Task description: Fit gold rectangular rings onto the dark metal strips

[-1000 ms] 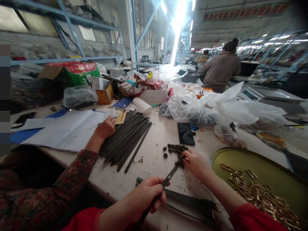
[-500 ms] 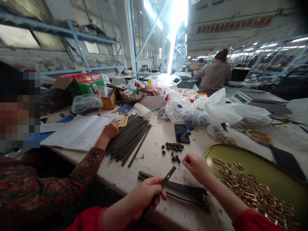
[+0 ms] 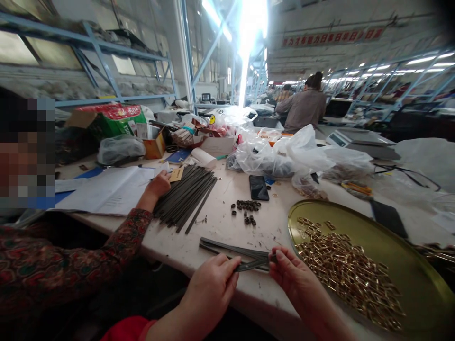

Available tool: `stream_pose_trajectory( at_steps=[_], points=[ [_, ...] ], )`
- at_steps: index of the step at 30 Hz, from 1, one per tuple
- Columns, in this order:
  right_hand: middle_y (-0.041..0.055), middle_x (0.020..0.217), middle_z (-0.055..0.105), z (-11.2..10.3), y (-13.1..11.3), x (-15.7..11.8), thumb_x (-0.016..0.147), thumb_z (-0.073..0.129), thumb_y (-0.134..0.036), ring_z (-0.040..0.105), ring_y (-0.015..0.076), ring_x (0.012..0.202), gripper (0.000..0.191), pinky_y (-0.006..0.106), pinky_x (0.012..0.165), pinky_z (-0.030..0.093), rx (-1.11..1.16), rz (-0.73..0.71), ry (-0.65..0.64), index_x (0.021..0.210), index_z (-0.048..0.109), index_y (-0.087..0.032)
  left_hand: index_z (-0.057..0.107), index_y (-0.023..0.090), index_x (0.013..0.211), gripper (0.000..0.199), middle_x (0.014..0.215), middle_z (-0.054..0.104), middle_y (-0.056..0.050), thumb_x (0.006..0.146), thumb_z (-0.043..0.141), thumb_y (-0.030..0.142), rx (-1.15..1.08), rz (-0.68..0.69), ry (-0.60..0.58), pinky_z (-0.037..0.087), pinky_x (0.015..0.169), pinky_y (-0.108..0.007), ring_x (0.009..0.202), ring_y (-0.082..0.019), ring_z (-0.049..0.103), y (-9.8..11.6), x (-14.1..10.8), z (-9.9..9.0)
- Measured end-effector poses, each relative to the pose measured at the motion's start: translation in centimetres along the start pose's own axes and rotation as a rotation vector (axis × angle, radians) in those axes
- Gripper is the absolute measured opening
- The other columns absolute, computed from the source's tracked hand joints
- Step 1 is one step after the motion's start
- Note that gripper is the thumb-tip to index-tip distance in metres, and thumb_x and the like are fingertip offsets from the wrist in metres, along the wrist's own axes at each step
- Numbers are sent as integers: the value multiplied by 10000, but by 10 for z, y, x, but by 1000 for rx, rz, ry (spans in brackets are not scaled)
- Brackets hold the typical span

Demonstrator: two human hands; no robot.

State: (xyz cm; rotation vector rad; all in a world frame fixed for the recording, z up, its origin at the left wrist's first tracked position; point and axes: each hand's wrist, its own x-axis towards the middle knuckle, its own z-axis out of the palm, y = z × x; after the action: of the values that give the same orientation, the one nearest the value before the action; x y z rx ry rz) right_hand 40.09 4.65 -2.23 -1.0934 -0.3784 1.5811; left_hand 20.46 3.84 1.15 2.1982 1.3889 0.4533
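A dark strap (image 3: pixel 250 266) is pinched in my left hand (image 3: pixel 212 285) near the table's front edge. Its far end reaches my right hand (image 3: pixel 292 271), whose fingertips are closed on a small dark piece at the strap's tip, perhaps a loop. Behind both hands lies a stack of dark straps (image 3: pixel 223 247), partly hidden by them. Small black loops (image 3: pixel 249 205) are grouped farther back on the table. Gold buckles (image 3: pixel 341 260) are heaped on a round gold tray (image 3: pixel 386 251) to the right of my right hand.
A person's hand (image 3: pixel 160 183) rests by a fan of dark strips (image 3: pixel 188 194) and an open notebook (image 3: pixel 110 189) at left. A phone (image 3: pixel 259 187) lies mid-table. Plastic bags (image 3: pixel 284 154), a box (image 3: pixel 154 146) and a scale (image 3: pixel 359 139) stand behind.
My right hand has moved from beside the black loops down to the strap's end. The strap in my left hand now points right, toward it. The view has shifted slightly right.
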Motion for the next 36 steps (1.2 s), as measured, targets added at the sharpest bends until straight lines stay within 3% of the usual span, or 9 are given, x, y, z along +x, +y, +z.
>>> stream_pose_trajectory(
  at_steps=[4, 9, 13, 16, 18, 21, 25, 31, 36],
  points=[
    [-37, 642, 682, 4, 8, -4, 397, 874, -212, 630, 85, 575, 372, 174, 570, 551, 160, 55, 78, 677, 631, -184, 549, 177, 1148, 323, 914, 603, -74, 858, 405, 187, 56, 19, 52, 455, 767, -311, 855, -200, 560, -5, -1, 4],
    [-9, 675, 706, -1, 15, -7, 443, 860, -177, 650, 89, 599, 338, 172, 585, 565, 271, 71, 97, 695, 635, -161, 557, 188, 1136, 324, 921, 616, -71, 863, 383, 201, 29, 18, 35, 455, 761, -296, 851, -195, 574, -8, 1, 7],
    [-15, 677, 703, -16, 7, -4, 519, 831, -188, 645, 81, 598, 285, 159, 564, 554, 353, 34, 104, 731, 643, -156, 594, 207, 1058, 305, 970, 642, -61, 882, 351, 264, -155, -16, -127, 425, 797, -261, 888, -187, 582, -6, 4, 8],
    [-32, 679, 687, -25, 2, -4, 562, 810, -217, 625, 63, 560, 249, 131, 493, 521, 355, -16, 136, 741, 644, -162, 616, 193, 920, 302, 777, 649, -28, 886, 334, 294, -287, -72, -291, 411, 664, -211, 731, -157, 584, -2, 10, 9],
    [-33, 694, 687, -25, 2, -7, 568, 806, -208, 631, 66, 578, 246, 136, 528, 532, 354, -23, 166, 750, 645, -168, 606, 178, 855, 308, 664, 603, -6, 885, 325, 299, -328, -79, -338, 375, 588, -197, 652, -142, 552, 3, 14, 10],
    [-22, 706, 696, -16, 6, -14, 556, 809, -166, 653, 89, 627, 255, 175, 617, 560, 365, 19, 159, 751, 644, -166, 584, 170, 814, 305, 630, 551, 15, 885, 325, 315, -392, -76, -332, 338, 558, -189, 623, -123, 509, 11, 19, 8],
    [-37, 684, 684, -3, 14, -22, 531, 821, -177, 639, 84, 578, 278, 180, 564, 557, 377, 89, 90, 739, 636, -174, 550, 162, 737, 322, 572, 477, 40, 882, 333, 350, -456, -115, -321, 302, 532, -189, 560, -101, 444, 19, 22, 5],
    [-51, 647, 654, 1, 22, -26, 494, 841, -200, 620, 73, 567, 316, 168, 549, 541, 338, 123, 90, 725, 626, -170, 544, 158, 684, 281, 563, 466, 38, 851, 363, 294, -371, -176, -262, 265, 516, -201, 565, -104, 424, 18, 17, 3],
    [-58, 681, 637, 1, 24, -30, 483, 844, -253, 603, 72, 590, 341, 179, 583, 527, 267, 115, 104, 728, 618, -188, 554, 160, 674, 278, 571, 472, 36, 840, 362, 276, -318, -176, -282, 251, 509, -206, 562, -105, 422, 16, 9, 3]
  ],
)
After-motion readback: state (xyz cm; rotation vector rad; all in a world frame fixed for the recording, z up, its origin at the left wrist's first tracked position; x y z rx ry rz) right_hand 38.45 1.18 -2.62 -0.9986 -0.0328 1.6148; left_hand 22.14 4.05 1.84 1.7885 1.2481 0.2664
